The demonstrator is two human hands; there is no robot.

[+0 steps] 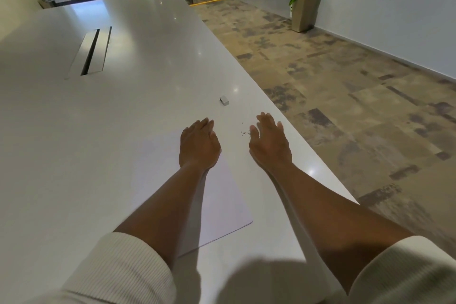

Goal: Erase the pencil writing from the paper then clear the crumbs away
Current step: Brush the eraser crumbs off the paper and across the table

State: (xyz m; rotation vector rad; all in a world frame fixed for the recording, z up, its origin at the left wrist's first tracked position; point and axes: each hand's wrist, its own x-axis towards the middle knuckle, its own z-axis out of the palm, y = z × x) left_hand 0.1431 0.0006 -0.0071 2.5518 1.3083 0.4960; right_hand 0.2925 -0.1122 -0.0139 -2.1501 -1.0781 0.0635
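**Paper erased, crumbs beside right hand**

Left hand (199,142): palm down on far right corner of paper (158,170), fingers straight and together, gripping nothing. Forearm lying diagonally across the sheet.

Right hand (269,142): off the paper, near right edge of table (123,96), fingers extended and slightly spread, thumb out to the left, holding nothing. Contact with the surface or a slight hover above it: not determinable from this angle.

Paper: white sheet lying flat on the table, near corner pointing toward the right edge. Visible surface blank; no pencil marks discernible, part of the sheet hidden under the left forearm.

Crumbs (245,133): small dark flecks on bare table, between the two hands, just beside right thumb, off the paper.

Eraser (224,100): small pale block on the table, beyond both hands, apart from fingers and crumbs.

Surroundings: recessed cable slot (92,50) in the table further off; potted plant (306,2) against the right wall; patterned carpet (333,96) right of the table. Cream ribbed sleeves (118,269) pushed up both forearms.
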